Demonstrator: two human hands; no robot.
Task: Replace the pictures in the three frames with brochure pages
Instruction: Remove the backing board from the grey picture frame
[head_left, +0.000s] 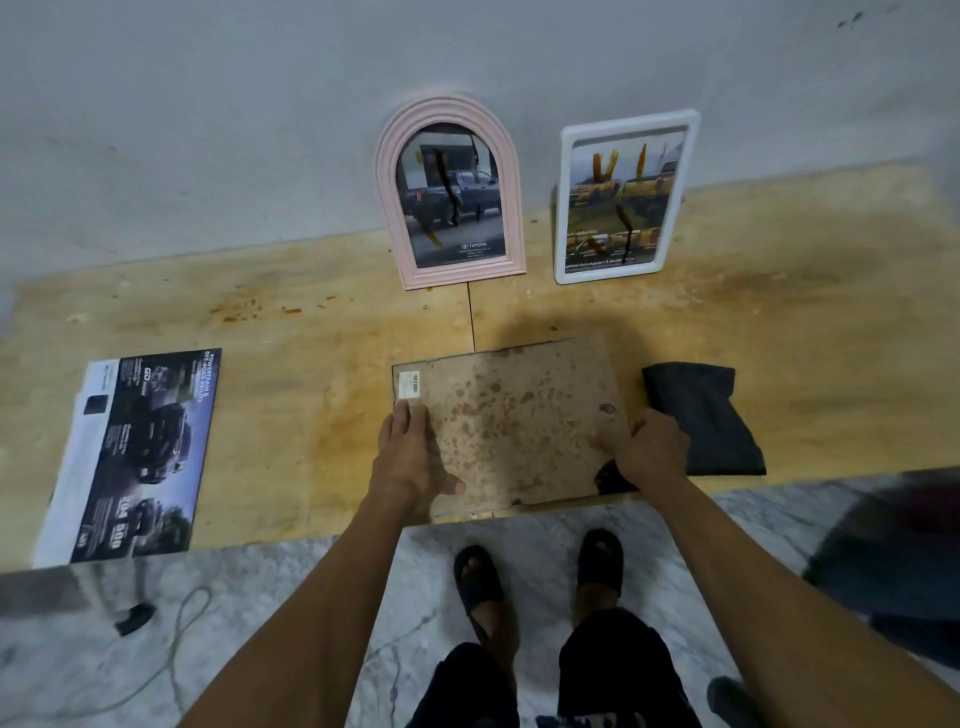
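Note:
A third frame (514, 415) lies face down near the table's front edge, its stained brown backing board up, with a barcode sticker at its far left corner. My left hand (413, 457) rests flat on the board's left side. My right hand (649, 447) grips the frame's right edge, fingers curled over it. A pink arched frame (387, 187) leans against the wall holding a dark truck brochure page. To its right stands a white rectangular frame (563, 208) with a yellow truck page. A brochure (140, 457) lies flat at the table's left.
A folded dark cloth (711, 415) lies just right of the face-down frame. The stained plywood table (291, 332) abuts a grey wall. Below, on the marble floor, are my sandalled feet, a grey cable (176, 639) and a dark shape at right.

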